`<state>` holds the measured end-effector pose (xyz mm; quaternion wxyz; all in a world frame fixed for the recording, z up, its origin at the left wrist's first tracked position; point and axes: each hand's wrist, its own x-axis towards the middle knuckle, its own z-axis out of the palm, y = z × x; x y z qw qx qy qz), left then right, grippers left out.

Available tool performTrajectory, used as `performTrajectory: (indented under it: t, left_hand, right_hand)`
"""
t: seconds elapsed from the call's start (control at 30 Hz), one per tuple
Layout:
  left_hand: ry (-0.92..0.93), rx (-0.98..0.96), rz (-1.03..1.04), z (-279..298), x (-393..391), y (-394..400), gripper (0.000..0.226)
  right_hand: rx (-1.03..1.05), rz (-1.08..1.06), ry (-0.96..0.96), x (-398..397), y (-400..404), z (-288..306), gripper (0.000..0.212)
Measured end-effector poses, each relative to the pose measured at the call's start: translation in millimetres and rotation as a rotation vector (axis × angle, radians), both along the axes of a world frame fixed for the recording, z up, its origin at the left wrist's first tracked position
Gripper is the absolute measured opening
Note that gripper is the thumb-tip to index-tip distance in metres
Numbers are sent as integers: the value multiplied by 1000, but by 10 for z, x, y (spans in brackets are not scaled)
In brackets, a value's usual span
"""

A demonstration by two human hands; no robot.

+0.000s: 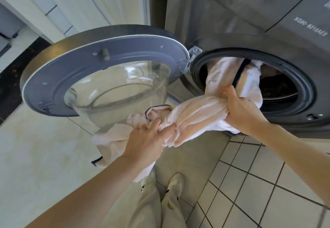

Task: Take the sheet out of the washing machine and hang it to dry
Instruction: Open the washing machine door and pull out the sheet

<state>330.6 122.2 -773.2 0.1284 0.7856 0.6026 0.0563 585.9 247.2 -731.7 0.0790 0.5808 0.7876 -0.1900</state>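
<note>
Both hands are clenched on the sheet (pixel 194 117), which is gathered into a thick rope between them. By the right hand (pixel 239 108) the cloth is gripped just in front of the drum opening (pixel 278 88) of the washing machine (pixel 241 22), so that the part inside is drawn out over the rubber seal instead of snagging on it. By the left hand (pixel 148 138) the freed length is grasped nearer the body, and a loose end is left hanging below that hand toward the floor (pixel 44 156). Beyond the right hand, a good part of the sheet is seen to lie within the drum, with a dark trim running along it. To the far side of the left hand the door (pixel 100 66) is swung wide, presumably to keep the way clear. The bunched hold is judged to suit a heavy, damp cloth; the hanging end may be trodden on near the shoe (pixel 175 183) if it is not gathered up.
</note>
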Motion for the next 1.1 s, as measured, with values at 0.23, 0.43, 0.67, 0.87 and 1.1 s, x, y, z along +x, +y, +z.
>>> performTrajectory:
  t: [0.23, 0.43, 0.67, 0.87, 1.1]
  left_hand:
    - [28, -37, 93, 44, 88, 35, 46]
    - [-156, 175, 121, 185, 141, -51, 22]
    - [-248, 361, 78, 279, 191, -28, 11]
    - [-251, 230, -48, 285, 226, -12, 65]
    - [-223, 232, -106, 204, 277, 18, 67]
  right_hand:
    - [270, 364, 210, -198, -546, 373, 56]
    - [224, 329, 327, -424, -751, 73, 59]
    - [74, 206, 474, -487, -747, 86, 51]
    - [54, 169, 555, -533, -789, 151, 39]
    - [-15, -335, 648, -633, -878, 128, 49]
